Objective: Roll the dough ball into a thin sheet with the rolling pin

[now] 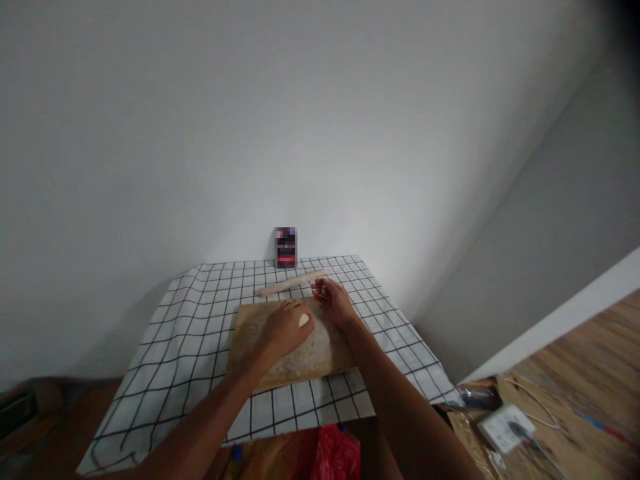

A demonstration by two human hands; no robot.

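My left hand [287, 327] is closed over the wooden board [320, 367], its fingers wrapped round a small pale piece of dough [304, 320] that shows between thumb and fingers. White flour is spread over the board's surface. To the right, my right hand [336, 301] hovers by the board's far right part, its fingers loosely bent and apart, with nothing visible in them. Just beyond both hands a thin wooden rolling pin [293, 283] lies slantwise on the cloth, near the right fingertips but seemingly not held.
A black-and-white checked tablecloth [185, 333] covers the table. Against the white wall stands a small dark upright object [286, 248], blurred out. A red plastic bag [337, 453] is at the near edge. Low on the right are a white power strip [506, 428] and cables.
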